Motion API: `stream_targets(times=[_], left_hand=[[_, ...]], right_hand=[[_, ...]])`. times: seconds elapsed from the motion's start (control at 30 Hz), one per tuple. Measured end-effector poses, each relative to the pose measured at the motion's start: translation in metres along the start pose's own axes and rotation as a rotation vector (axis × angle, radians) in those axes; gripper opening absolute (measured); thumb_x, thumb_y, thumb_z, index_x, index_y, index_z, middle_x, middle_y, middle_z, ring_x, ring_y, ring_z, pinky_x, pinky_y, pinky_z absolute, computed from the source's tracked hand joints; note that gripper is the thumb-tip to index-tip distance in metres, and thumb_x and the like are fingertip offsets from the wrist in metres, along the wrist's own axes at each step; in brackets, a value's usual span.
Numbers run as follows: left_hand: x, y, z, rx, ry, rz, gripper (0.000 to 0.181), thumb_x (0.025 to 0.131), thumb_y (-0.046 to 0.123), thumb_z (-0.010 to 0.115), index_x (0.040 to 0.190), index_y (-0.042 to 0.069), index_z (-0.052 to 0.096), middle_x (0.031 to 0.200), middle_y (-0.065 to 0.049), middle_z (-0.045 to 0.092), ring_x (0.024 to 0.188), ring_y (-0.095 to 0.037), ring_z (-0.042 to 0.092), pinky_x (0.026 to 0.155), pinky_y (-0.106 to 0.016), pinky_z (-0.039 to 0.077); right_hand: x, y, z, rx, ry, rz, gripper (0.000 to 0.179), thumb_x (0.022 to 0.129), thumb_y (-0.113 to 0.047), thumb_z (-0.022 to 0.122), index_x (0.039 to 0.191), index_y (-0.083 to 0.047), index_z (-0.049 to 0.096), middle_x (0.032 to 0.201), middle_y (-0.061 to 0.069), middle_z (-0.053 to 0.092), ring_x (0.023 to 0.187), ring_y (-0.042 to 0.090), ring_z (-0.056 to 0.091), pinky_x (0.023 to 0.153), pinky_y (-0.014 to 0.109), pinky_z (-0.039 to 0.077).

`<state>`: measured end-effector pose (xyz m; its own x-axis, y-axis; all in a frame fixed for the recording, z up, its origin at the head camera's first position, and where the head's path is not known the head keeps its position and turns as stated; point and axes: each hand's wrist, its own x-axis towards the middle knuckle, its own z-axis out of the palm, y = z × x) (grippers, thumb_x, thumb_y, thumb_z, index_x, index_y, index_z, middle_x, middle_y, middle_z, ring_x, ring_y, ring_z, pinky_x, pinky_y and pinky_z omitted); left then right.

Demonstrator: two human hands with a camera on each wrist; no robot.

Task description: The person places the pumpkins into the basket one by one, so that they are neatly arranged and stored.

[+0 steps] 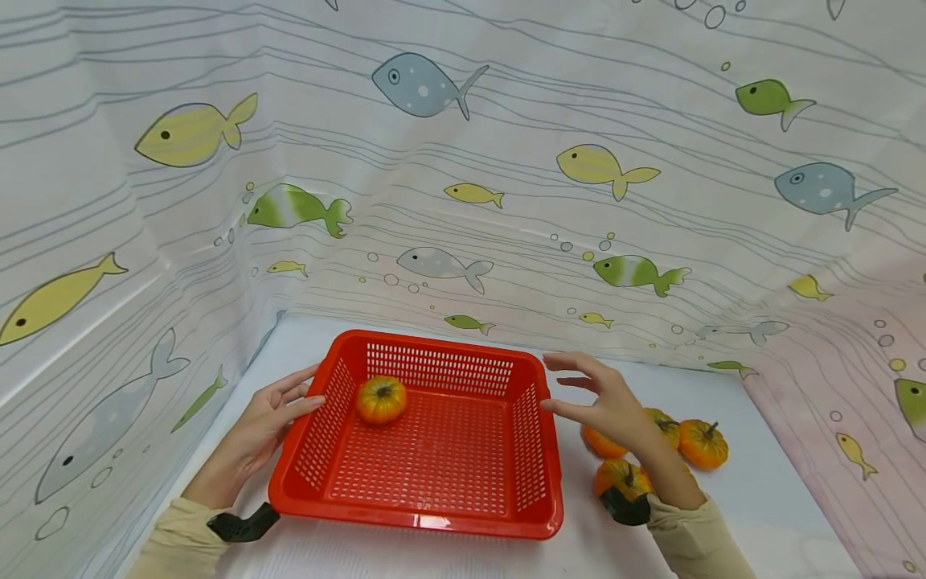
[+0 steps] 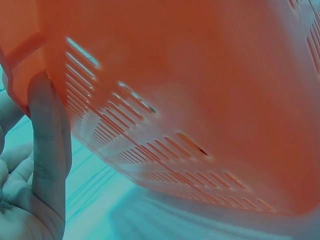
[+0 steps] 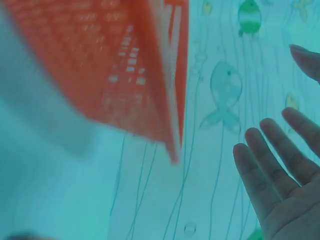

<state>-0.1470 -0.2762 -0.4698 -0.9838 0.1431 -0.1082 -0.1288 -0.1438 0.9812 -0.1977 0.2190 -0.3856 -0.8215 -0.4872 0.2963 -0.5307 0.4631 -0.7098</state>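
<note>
Head view: red basket (image 1: pixel 427 458) placed near the centre, set over the white desk (image 1: pixel 767 507); its left rim is pinched by the left grip (image 1: pixel 271 414), thumb on top. One orange-yellow pumpkin (image 1: pixel 381 400) is held inside, near the basket's left rear corner. Right grip (image 1: pixel 593 394) seen at the right rim, nothing clasped, thumb and fingers spread apart. More pumpkins (image 1: pixel 703 444) are clustered on the desk to the right, partly covered by the right forearm (image 1: pixel 665 462). The scene is enclosed by fish-printed sheeting (image 1: pixel 506 121). Left wrist view: slotted outer wall of the basket shown close up, fingers (image 2: pixel 47 140) pressed against it just under the rim. Right wrist view: basket blurred at upper left; right grip seen well apart from it, fingers extended and palm bare
</note>
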Motion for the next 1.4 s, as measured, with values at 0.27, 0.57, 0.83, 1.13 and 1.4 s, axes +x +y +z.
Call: stream_targets(times=[0.27, 0.57, 0.83, 1.13, 1.4], left_hand=[[0.000, -0.001, -0.001, 0.002, 0.001, -0.001, 0.068, 0.104, 0.011, 0.060, 0.163, 0.005, 0.026, 0.111, 0.004, 0.072, 0.101, -0.017, 0.076, 0.085, -0.040, 0.065], [-0.001, -0.001, 0.000, -0.008, 0.000, 0.005, 0.068, 0.104, 0.010, 0.060, 0.162, 0.004, 0.026, 0.109, 0.004, 0.072, 0.100, -0.016, 0.076, 0.085, -0.039, 0.065], [-0.001, -0.001, 0.001, -0.017, -0.003, 0.005, 0.067, 0.104, 0.010, 0.060, 0.162, 0.004, 0.027, 0.107, 0.003, 0.072, 0.099, -0.016, 0.076, 0.085, -0.040, 0.065], [0.000, -0.003, -0.001, -0.030, -0.029, 0.031, 0.066, 0.104, 0.007, 0.058, 0.162, 0.003, 0.027, 0.109, 0.003, 0.072, 0.100, -0.017, 0.076, 0.085, -0.041, 0.064], [0.001, -0.005, -0.003, -0.038, -0.036, 0.042, 0.065, 0.105, 0.007, 0.057, 0.162, 0.003, 0.026, 0.112, 0.003, 0.073, 0.100, -0.016, 0.076, 0.085, -0.039, 0.064]], right_hand=[[-0.033, 0.027, -0.027, -0.090, 0.073, 0.124, 0.062, 0.086, -0.022, 0.085, 0.142, -0.022, 0.060, 0.137, 0.000, 0.066, 0.124, 0.004, 0.061, 0.097, 0.014, 0.054], [-0.066, 0.053, -0.053, -0.185, 0.114, 0.246, 0.061, 0.091, -0.027, 0.081, 0.145, -0.015, 0.057, 0.141, 0.010, 0.063, 0.119, -0.018, 0.051, 0.096, 0.003, 0.046], [-0.097, 0.079, -0.077, -0.240, 0.154, 0.349, 0.062, 0.093, -0.033, 0.079, 0.147, -0.012, 0.056, 0.143, 0.018, 0.061, 0.112, -0.028, 0.041, 0.090, -0.003, 0.042], [-0.127, 0.109, -0.088, -0.298, 0.230, 0.453, 0.069, 0.093, -0.038, 0.078, 0.149, -0.009, 0.052, 0.153, 0.023, 0.047, 0.144, 0.010, 0.038, 0.122, 0.019, 0.035], [-0.144, 0.136, -0.095, -0.262, 0.282, 0.596, 0.080, 0.095, -0.036, 0.076, 0.154, 0.002, 0.039, 0.159, 0.038, 0.030, 0.145, 0.058, 0.026, 0.113, 0.077, 0.026]])
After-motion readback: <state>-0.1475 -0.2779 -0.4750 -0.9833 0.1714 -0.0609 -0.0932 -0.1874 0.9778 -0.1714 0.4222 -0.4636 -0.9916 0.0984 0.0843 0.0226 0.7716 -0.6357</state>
